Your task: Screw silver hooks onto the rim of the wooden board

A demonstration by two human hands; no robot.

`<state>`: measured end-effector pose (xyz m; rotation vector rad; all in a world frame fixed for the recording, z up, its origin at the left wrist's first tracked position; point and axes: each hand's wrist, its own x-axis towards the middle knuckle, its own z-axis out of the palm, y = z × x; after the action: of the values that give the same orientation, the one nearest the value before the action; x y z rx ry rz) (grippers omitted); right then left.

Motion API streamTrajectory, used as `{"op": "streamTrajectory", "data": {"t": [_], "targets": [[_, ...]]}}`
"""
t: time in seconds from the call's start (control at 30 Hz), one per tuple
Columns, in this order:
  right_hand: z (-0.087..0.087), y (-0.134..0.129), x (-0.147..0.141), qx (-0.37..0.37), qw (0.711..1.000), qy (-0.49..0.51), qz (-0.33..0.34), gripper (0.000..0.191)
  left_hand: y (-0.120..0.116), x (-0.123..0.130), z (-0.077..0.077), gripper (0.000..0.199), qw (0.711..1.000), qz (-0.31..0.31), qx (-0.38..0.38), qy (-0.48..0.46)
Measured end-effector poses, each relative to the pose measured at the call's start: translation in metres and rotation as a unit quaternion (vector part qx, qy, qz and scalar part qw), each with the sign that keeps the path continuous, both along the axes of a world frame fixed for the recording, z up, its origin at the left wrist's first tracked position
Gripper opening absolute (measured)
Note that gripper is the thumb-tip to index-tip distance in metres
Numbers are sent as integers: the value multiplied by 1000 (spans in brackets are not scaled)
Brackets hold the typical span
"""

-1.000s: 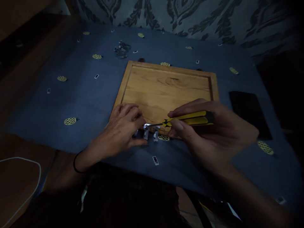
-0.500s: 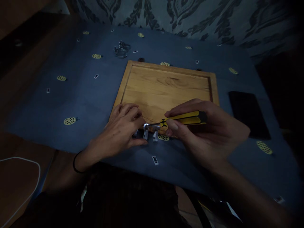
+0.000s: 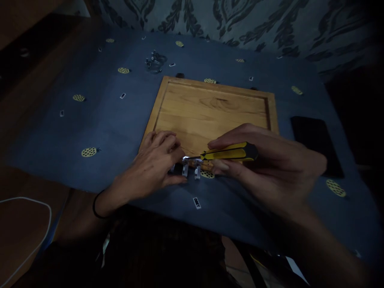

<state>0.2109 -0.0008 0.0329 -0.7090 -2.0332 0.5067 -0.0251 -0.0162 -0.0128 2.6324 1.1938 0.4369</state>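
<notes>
My right hand grips a screwdriver with a yellow and black handle, fingertips and thumb around it. Its thin shaft points left, the tip at a small shiny metal piece by the front edge of the wooden board. My left hand lies over the board's front left corner. Its fingers curl above and its thumb lies below, closed around the small metal pieces. Another metal piece hangs just to the right, under the shaft. What kind of parts these are is hard to make out in the dim light.
A loose cluster of metal parts lies behind the board. At the right is a flat black object. The blue cloth with pineapple prints covers the table, and a patterned wall rises behind it.
The screwdriver handle has turned in my right hand, which has shifted slightly right with its thumb moved along the handle. My left hand keeps its place over the metal pieces.
</notes>
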Motion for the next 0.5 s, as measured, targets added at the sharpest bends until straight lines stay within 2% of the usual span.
{"op": "streamTrajectory", "data": {"t": [0.2,0.37,0.5], "targets": [[-5,-4,-1,34,999,-6,-19,24,0,0,-1,50,1000,-2,7,-9],[-6,-11,-5,14,998,-15,-59,19,-1,0,-2,48,1000,1,1,-12],[-5,-13,-7,17,998,-25,-62,18,-1,0,-1,48,1000,-1,5,-24]]}}
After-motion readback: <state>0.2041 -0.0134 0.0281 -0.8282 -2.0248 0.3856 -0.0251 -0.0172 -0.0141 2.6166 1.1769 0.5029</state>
